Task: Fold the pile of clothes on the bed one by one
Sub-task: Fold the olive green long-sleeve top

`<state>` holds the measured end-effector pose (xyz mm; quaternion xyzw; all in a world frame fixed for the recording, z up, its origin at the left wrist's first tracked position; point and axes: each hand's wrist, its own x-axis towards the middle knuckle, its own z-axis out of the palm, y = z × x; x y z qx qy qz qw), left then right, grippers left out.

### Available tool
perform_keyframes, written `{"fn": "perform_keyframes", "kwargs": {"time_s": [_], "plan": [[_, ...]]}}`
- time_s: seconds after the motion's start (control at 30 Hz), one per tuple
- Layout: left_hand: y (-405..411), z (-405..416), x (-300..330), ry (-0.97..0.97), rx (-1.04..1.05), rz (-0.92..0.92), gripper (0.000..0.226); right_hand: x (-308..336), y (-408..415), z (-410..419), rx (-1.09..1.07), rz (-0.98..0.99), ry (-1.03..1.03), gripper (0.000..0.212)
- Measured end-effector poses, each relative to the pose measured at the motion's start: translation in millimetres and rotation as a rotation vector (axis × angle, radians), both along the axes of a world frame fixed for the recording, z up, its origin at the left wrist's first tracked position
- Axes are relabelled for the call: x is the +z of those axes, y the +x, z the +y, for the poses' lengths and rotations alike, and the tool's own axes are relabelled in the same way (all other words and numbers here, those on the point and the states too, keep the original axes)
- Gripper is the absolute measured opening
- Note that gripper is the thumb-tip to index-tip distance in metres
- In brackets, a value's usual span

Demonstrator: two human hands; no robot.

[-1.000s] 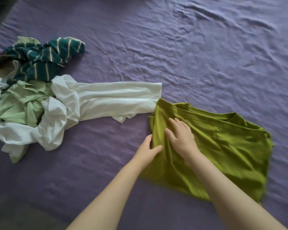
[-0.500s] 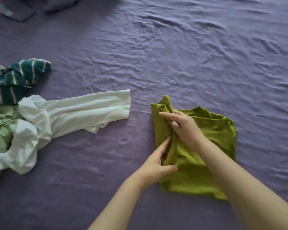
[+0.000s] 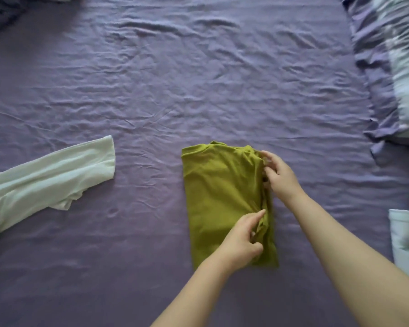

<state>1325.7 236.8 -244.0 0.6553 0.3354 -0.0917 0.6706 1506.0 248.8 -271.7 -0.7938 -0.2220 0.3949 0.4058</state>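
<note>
- bed: olive shirt sits mid-sheet, now a narrow rectangle; was half-open a second ago. Fold nearly done.
- white garment at left still unfolded.
- left hand, right hand: both pinching the shirt's right edge.

An olive-green knit garment, folded into a tall narrow rectangle, lies flat on the wrinkled purple bed sheet, its layered edges bunched along the right side. Well apart to its left sprawls an unfolded white long-sleeved garment, sleeve extended.
</note>
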Motion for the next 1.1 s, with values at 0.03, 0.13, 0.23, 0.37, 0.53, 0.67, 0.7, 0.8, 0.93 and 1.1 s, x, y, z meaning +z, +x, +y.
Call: {"fn": "perform_keyframes", "kwargs": {"time_s": [0.03, 0.13, 0.23, 0.37, 0.53, 0.67, 0.7, 0.8, 0.93, 1.1], "plan": [[5.5, -5.1, -2.9, -0.016, -0.005, 0.021, 0.079, -5.0, 2.7, -3.7, -0.03, 0.046, -0.031, 0.043], [13.9, -15.9, -10.9, -0.062, 0.017, 0.063, 0.08, -17.0, 4.8, -11.3, -0.044, -0.137, -0.124, 0.039], [9.9, -21.3, -13.1, -0.168, 0.087, 0.025, 0.075, -17.0, -2.5, -16.8, -0.096, -0.233, -0.162, 0.039], [2.6, -11.6, -6.4, -0.221, 0.31, 0.001, 0.062, -13.5, -20.2, -24.7, -0.067, -0.147, -0.241, 0.057], [-22.3, 29.3, -11.6, 0.493, 0.721, 0.34, 0.038, -11.4, -48.4, -29.8, 0.006, -0.288, -0.438, 0.083], [-37.1, 58.9, -24.3, 0.294, 0.77, 0.57, 0.053, -12.4, -63.2, -30.4, 0.036, -0.348, -0.466, 0.064], [-37.6, 62.9, -26.0, 0.175, 0.797, 0.533, 0.053, -12.8, -64.3, -30.9, 0.046, -0.332, -0.457, 0.06], [-37.1, 68.7, -23.3, -0.177, 0.859, 0.367, 0.037, -12.2, -60.8, -34.4, 0.021, -0.181, -0.339, 0.053], [-39.5, 61.9, -17.2, -0.314, 0.788, 0.157, 0.026, -0.6, -52.1, -48.0, -0.02, -0.068, -0.178, 0.052], [-47.4, 49.7, 7.7, -0.154, 0.676, 0.081, 0.015, 32.9, -49.3, -74.8, -0.065, -0.082, -0.059, 0.045]]}}
